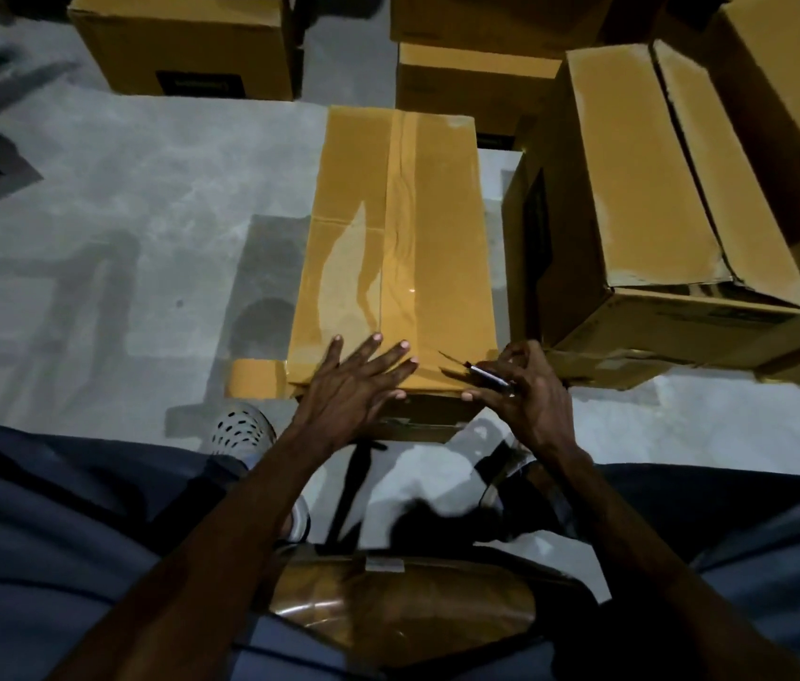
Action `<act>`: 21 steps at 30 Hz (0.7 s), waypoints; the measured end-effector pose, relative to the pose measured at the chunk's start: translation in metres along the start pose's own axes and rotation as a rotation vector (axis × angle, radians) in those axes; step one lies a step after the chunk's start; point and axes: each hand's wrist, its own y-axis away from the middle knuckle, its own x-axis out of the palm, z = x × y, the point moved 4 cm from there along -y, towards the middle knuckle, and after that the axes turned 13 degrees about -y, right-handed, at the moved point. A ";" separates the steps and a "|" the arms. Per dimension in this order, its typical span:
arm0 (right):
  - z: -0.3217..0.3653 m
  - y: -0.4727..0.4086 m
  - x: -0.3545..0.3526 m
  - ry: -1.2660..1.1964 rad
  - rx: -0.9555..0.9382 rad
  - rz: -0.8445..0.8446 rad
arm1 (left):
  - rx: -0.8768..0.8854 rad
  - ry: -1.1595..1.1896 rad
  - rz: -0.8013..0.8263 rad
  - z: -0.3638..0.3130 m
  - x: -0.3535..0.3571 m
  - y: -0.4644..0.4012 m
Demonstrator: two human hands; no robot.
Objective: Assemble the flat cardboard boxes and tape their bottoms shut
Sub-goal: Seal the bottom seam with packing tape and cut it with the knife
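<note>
A brown cardboard box [442,228] stands on the floor in front of me, its closed flaps facing up. Glossy tape [400,238] runs along the centre seam from the far edge to the near edge. My left hand [353,380] lies flat with spread fingers on the near end of the box, pressing the tape there. My right hand [520,385] sits at the near right corner and grips a small knife [479,372], its blade pointing at the tape end. A tape roll [402,607] lies in my lap, dim and partly hidden.
Several assembled boxes surround the work: one tall box [643,199] close on the right, one [476,86] behind, another [186,41] at the far left. A loose strip of tape [257,378] lies left of the box. My white shoe [240,427] rests on the grey floor [142,199].
</note>
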 end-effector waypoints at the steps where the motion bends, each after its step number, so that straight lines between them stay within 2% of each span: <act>1: -0.006 0.001 -0.002 -0.029 0.008 -0.002 | 0.005 0.005 0.005 0.002 0.002 0.001; 4: -0.014 0.002 -0.007 -0.132 -0.002 0.014 | 0.010 0.009 0.020 0.003 0.007 0.001; 7: -0.015 0.004 -0.007 -0.103 -0.044 0.025 | 0.015 0.012 0.002 0.001 0.008 0.001; 12: -0.021 -0.004 -0.021 -0.145 -0.027 -0.107 | -0.081 0.054 -0.029 -0.014 -0.007 -0.013; 17: -0.057 -0.018 -0.035 -0.345 0.211 -0.206 | -0.214 0.160 0.056 -0.042 -0.011 -0.047; 21: -0.081 -0.011 -0.022 -0.508 0.333 -0.199 | -0.157 0.220 0.044 -0.049 -0.004 -0.058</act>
